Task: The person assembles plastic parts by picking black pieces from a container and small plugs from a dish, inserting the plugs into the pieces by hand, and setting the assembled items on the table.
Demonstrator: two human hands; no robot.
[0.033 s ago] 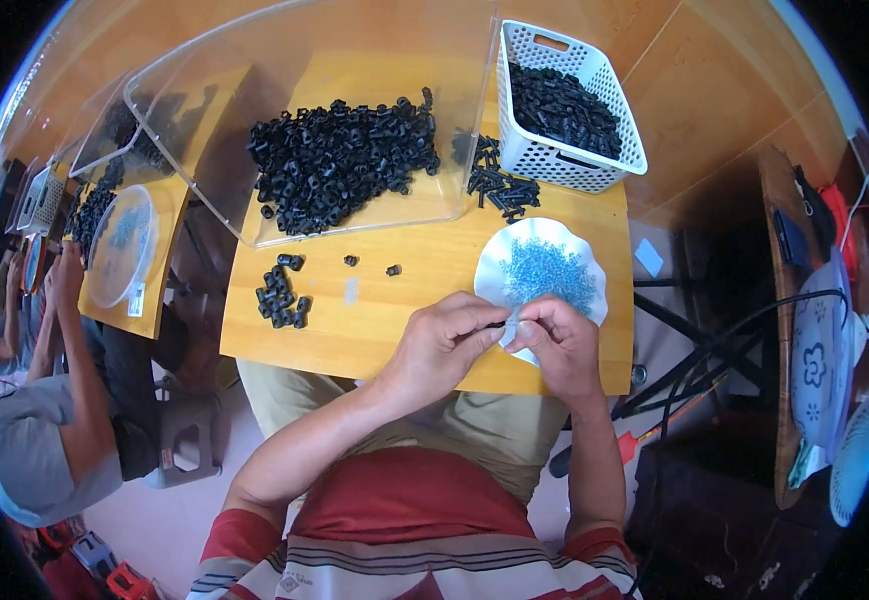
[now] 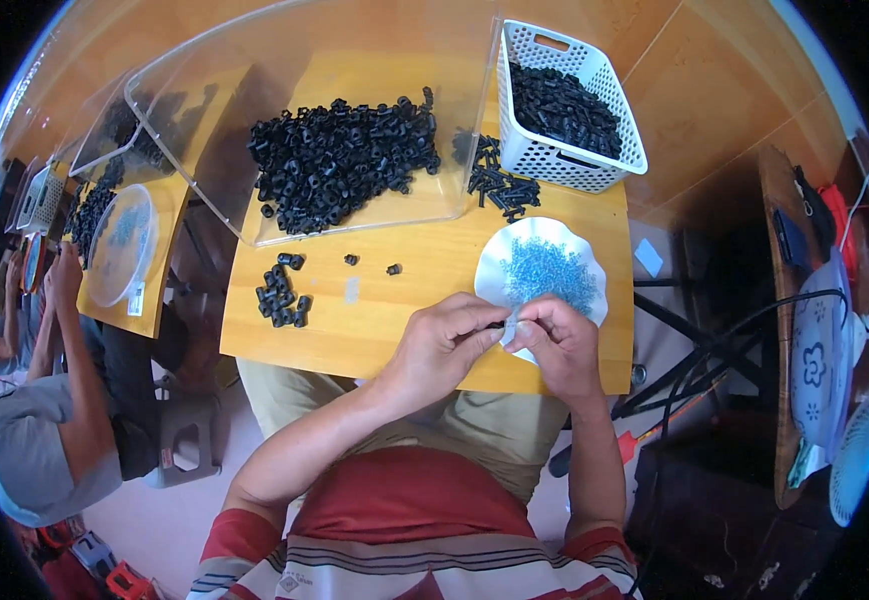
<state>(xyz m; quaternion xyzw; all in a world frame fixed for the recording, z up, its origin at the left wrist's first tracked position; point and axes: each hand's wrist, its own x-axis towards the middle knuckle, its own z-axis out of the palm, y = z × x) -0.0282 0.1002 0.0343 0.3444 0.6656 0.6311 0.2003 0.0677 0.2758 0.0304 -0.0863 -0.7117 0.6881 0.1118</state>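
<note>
Both hands meet at the near rim of a scalloped white plate (image 2: 490, 268), which holds a heap of small translucent blue pieces (image 2: 551, 277). My left hand (image 2: 446, 335) is closed in a pinch on a small black plastic part (image 2: 497, 325), mostly covered by the fingers. My right hand (image 2: 561, 345) pinches right beside it, thumb against fingers; whatever it holds is too small and covered to make out. Left of the hands lie a small cluster of short black cylindrical parts (image 2: 276, 295) and two single black parts, one of them a small black piece (image 2: 393, 269).
A clear plastic bin (image 2: 459, 190) with a large pile of black parts (image 2: 339, 160) takes up the table's far side. Beside it are black pins (image 2: 502, 190) and a white perforated basket (image 2: 574, 172) full of black parts. A co-worker (image 2: 49, 430) sits at another table on the left.
</note>
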